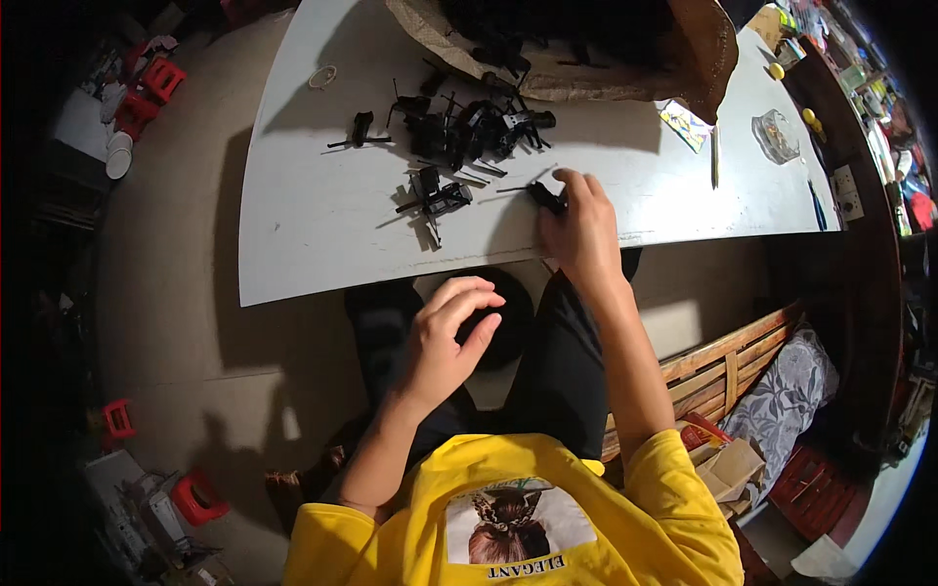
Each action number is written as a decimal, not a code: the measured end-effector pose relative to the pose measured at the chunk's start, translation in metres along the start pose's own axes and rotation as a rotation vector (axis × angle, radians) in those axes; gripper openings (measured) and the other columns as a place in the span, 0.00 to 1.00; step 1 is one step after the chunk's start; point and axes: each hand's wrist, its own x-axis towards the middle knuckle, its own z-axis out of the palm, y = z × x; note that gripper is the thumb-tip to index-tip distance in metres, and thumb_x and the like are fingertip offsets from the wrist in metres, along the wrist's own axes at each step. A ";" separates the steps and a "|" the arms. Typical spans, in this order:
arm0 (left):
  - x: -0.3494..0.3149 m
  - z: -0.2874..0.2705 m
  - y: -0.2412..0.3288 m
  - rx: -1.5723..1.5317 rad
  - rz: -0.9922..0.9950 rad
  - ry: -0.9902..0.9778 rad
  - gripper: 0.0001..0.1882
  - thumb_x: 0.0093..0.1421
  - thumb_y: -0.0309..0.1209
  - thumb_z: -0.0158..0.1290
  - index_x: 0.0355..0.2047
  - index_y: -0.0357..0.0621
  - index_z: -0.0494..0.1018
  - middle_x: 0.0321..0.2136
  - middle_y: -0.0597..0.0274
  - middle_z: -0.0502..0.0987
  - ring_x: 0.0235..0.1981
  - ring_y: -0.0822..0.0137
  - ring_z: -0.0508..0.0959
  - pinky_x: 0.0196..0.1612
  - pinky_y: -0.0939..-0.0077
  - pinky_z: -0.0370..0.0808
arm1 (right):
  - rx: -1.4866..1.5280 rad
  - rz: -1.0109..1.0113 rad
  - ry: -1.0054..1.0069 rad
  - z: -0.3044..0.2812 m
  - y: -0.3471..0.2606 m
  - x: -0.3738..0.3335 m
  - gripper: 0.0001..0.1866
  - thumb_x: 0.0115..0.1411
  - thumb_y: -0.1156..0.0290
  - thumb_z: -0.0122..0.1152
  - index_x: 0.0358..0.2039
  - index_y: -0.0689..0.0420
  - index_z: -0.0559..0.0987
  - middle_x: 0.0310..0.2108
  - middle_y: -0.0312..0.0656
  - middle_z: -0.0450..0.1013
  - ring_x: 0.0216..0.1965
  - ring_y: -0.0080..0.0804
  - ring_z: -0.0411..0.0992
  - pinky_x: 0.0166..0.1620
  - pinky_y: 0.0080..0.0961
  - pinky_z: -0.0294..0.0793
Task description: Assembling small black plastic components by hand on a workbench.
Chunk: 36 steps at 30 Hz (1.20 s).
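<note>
Between the thumb and fingers of my right hand [584, 225] is a small black plastic part [545, 197] with thin rods sticking out, just above the table's near edge. My left hand [454, 327] hovers over my lap, short of the table, its fingers loosely curved and apart with nothing in them. A pile of similar black parts [469, 132] lies on the white table [322, 225] beyond my hands. One small cluster [435, 195] sits nearer me, and a single part [362, 132] rests to the left.
A large brown paper sack [625, 83] with more black parts lies open at the back. To the right are a glass ashtray [775, 137], a pen [714, 156] and a colourful card [686, 125]. A rubber band [322, 76] lies far left. A wooden bench [733, 366] stands at right.
</note>
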 end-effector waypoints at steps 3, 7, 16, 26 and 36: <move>0.007 0.002 0.000 -0.274 -0.180 0.005 0.06 0.56 0.23 0.50 0.35 0.35 0.72 0.33 0.60 0.74 0.29 0.73 0.75 0.33 0.82 0.71 | 0.232 0.122 -0.061 -0.014 -0.002 -0.010 0.19 0.45 0.81 0.58 0.40 0.61 0.69 0.29 0.43 0.69 0.27 0.30 0.70 0.34 0.22 0.69; 0.017 0.006 0.015 -0.932 -0.461 0.025 0.11 0.59 0.29 0.50 0.39 0.35 0.71 0.31 0.62 0.75 0.28 0.74 0.75 0.33 0.84 0.71 | 1.366 0.203 -0.116 -0.025 -0.043 -0.042 0.15 0.47 0.81 0.58 0.37 0.62 0.69 0.39 0.42 0.69 0.42 0.28 0.66 0.47 0.24 0.65; 0.009 -0.005 0.025 -1.126 -0.267 0.028 0.09 0.52 0.22 0.56 0.35 0.36 0.72 0.31 0.61 0.74 0.30 0.72 0.74 0.35 0.81 0.73 | 1.482 0.129 -0.257 -0.033 -0.038 -0.081 0.20 0.57 0.59 0.54 0.38 0.64 0.67 0.36 0.47 0.68 0.37 0.34 0.69 0.37 0.26 0.69; 0.005 -0.018 0.028 -0.680 -0.068 -0.124 0.08 0.50 0.20 0.57 0.31 0.33 0.72 0.34 0.57 0.71 0.35 0.70 0.73 0.37 0.80 0.72 | 1.846 0.520 -0.685 -0.043 -0.038 -0.079 0.18 0.49 0.63 0.66 0.29 0.58 0.66 0.24 0.37 0.70 0.21 0.22 0.71 0.23 0.13 0.69; 0.005 -0.010 0.048 -0.039 0.183 0.088 0.10 0.47 0.20 0.58 0.32 0.36 0.76 0.28 0.56 0.76 0.28 0.65 0.76 0.29 0.78 0.74 | 1.734 0.602 -0.405 -0.047 -0.054 -0.082 0.07 0.52 0.76 0.61 0.28 0.59 0.70 0.29 0.37 0.70 0.33 0.23 0.71 0.38 0.18 0.71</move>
